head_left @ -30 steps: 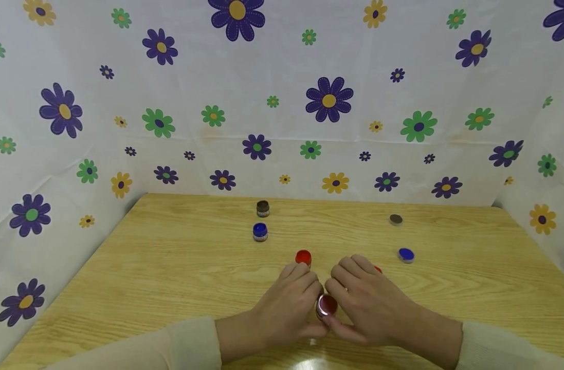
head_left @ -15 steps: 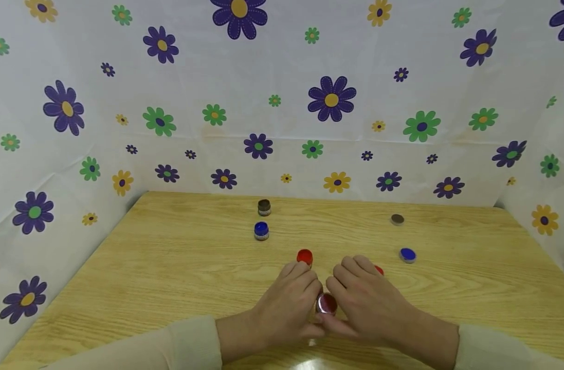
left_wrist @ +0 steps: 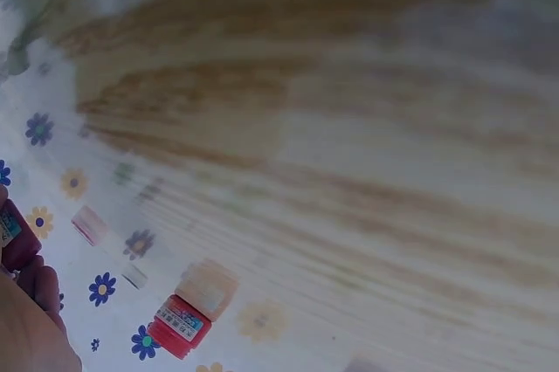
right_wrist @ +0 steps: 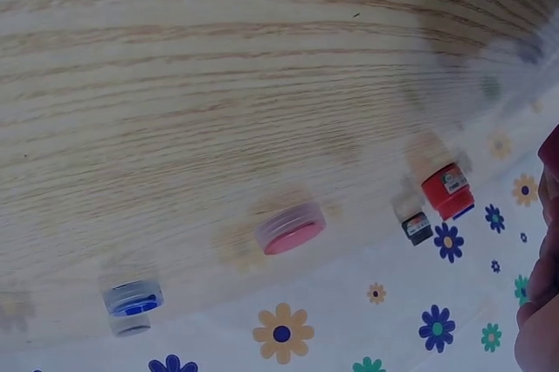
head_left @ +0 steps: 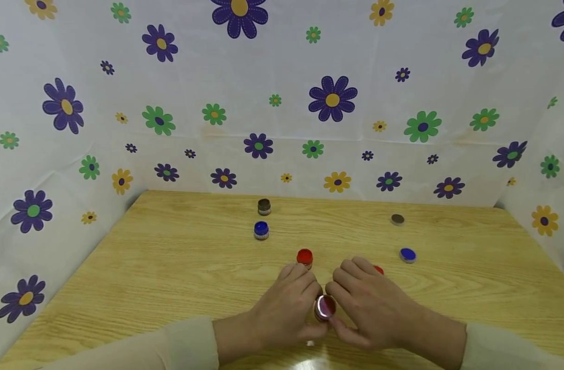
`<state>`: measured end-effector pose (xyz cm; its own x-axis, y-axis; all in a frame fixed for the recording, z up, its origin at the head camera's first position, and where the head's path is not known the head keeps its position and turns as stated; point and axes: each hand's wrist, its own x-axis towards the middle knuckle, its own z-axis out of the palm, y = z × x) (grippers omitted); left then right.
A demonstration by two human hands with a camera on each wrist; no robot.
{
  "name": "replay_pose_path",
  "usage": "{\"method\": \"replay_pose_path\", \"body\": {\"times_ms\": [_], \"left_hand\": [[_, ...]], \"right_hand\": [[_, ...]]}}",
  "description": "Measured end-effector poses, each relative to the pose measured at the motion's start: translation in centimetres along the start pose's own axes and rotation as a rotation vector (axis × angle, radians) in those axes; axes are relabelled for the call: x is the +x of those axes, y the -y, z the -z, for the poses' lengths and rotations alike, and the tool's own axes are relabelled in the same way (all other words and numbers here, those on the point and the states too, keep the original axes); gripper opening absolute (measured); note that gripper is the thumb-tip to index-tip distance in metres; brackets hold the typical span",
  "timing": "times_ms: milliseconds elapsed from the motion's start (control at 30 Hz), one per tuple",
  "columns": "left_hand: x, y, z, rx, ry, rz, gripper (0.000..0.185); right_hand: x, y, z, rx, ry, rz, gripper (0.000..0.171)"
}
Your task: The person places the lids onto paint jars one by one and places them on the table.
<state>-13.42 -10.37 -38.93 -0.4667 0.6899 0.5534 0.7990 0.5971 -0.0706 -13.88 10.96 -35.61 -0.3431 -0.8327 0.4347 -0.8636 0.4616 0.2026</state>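
Observation:
Near the front of the table, both hands hold a small dark red paint jar [head_left: 325, 308], its round top facing up and glossy. My left hand [head_left: 284, 311] grips the jar from the left, thumb low at its side. From the right, my right hand [head_left: 376, 308] pinches it near the lid, thumb at the front rim. The curled fingers hide much of the jar. Its label shows partly in the left wrist view on the jar [left_wrist: 17, 237]. Just beyond the left knuckles stands an uncapped red paint jar [head_left: 304, 256]. A red lid [head_left: 379, 270] is partly hidden behind the right hand.
Farther back on the wooden table [head_left: 170, 257] stand uncapped blue [head_left: 261, 230] and dark brown [head_left: 264, 207] paint jars. To the right lie a blue lid [head_left: 407, 255] and a dark brown lid [head_left: 397, 219]. A flowered cloth [head_left: 282, 67] rises behind and at both sides.
Both hands stay around the dark red jar. The right thumb has shifted slightly along the rim, and the jar's top tilts a little differently. The other jars and lids have not moved.

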Motion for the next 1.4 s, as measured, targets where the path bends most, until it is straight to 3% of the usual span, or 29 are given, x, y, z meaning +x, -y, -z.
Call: {"method": "replay_pose_path", "body": {"times_ms": [533,667,900,1000,1100,1267,1400], "left_hand": [[-0.2,-0.2,-0.3,-0.003,0.052,0.011,0.037],[-0.4,-0.2,-0.4,0.002,0.083,0.018,0.037],[-0.5,-0.2,-0.5,0.0,0.138,0.05,0.038],[-0.3,-0.2,-0.5,-0.018,0.152,0.082,0.037],[-0.2,-0.3,-0.5,-0.016,0.153,0.106,0.037],[-0.3,-0.4,-0.7,-0.005,0.14,0.106,0.037],[-0.2,-0.4,-0.6,-0.049,0.158,0.132,0.035]], "right_hand": [[-0.4,0.4,-1.0,-0.008,-0.05,-0.017,0.027],[-0.8,1.0,-1.5,0.066,-0.028,-0.128,0.024],[-1.5,2.4,-2.1,0.285,0.075,-0.457,0.019],[-1.6,2.8,-2.2,0.361,0.069,-0.576,0.019],[-1.6,3.0,-2.5,0.336,0.025,-0.599,0.024],[-1.5,2.8,-2.7,0.258,-0.028,-0.526,0.028],[-1.4,3.0,-2.4,0.461,0.006,-0.676,0.024]]}}
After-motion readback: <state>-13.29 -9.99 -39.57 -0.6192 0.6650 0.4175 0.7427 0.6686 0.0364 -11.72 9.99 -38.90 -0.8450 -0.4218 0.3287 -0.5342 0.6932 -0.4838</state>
